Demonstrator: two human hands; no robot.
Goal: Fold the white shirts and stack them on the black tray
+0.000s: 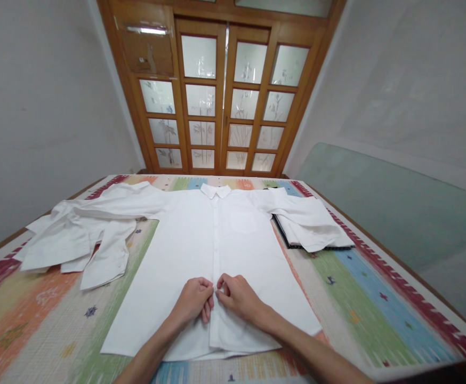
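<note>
A white button-up shirt lies spread face up, its collar at the far end and its hem toward me. Both hands are at the lower part of its front placket. My left hand pinches the fabric just left of the placket, fingers curled. Close beside it, my right hand pinches the placket edge with thumb and forefinger. Any button between the fingertips is too small to make out. Buttons run up the placket toward the collar. The sleeves stretch out to both sides.
A colourful striped cloth covers the table. More white garments lie loosely at the left. Under the right sleeve is a folded stack with a dark edge. A greenish glass panel leans at the right wall; wooden glazed doors stand behind.
</note>
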